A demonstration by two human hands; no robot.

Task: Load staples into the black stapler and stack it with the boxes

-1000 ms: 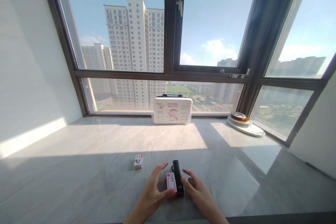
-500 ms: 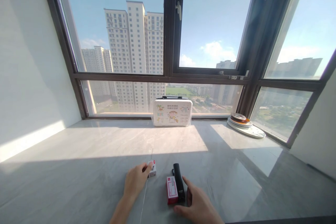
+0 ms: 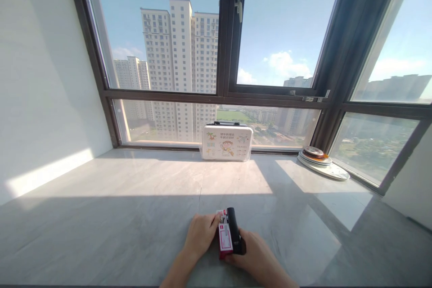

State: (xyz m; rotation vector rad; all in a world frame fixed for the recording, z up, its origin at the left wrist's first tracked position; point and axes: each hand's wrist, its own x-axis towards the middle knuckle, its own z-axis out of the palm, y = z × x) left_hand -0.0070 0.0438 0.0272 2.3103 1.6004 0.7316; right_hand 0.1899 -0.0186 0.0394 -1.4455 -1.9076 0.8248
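A black stapler [image 3: 231, 221] lies on the grey marble sill [image 3: 118, 216], with a pink and white box [image 3: 225, 243] tight against its left side. My right hand [image 3: 253, 254] curls round the stapler's near end, thumb under the pink box. My left hand [image 3: 200, 236] is closed on a small white box [image 3: 221, 213], pressing it against the far left side of the stapler, just beyond the pink box. Most of the small box is hidden by my fingers.
A white carry case with cartoon print [image 3: 227, 142] stands against the window at the back. A stack of plates [image 3: 321, 163] sits at the back right. A white wall [image 3: 40, 99] bounds the left side and dark window frames the back.
My left hand reached left to the small white box, took it and brought it over to the stapler. My right hand closed round the stapler's near end.
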